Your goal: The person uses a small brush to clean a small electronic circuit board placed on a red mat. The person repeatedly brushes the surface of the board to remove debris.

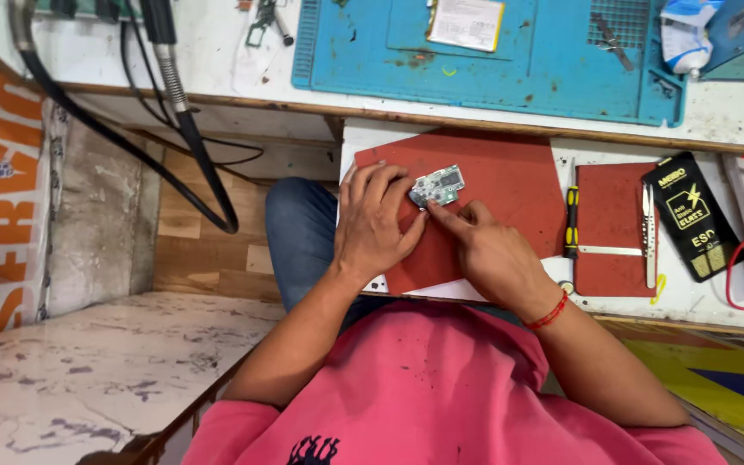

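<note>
The left hand (376, 220) has its fingers curled down over the left end of a small circuit board (437, 186), pinning it against the large red mat (510, 185); the fingers are closed onto the board's edge, though just how many touch it I cannot tell; the right hand (488, 250) lies beside it with the index finger stretched out, its tip touching the board's lower edge, the other fingers folded loosely and holding nothing that shows. The step in hand looks like steadying and probing the board, a fine positioning job; by my judgement the next move calls for a firm hold from the left hand and a light, exact touch from the right. The board lies flat near the mat's upper middle, its long axis running left to right with the right end tipped slightly away from the person. Further right lie a yellow-and-black screwdriver (571, 220), a smaller red mat (613, 215), tweezers (648, 232) and a black packet (691, 215); beyond, a blue work mat (544, 60).
</note>
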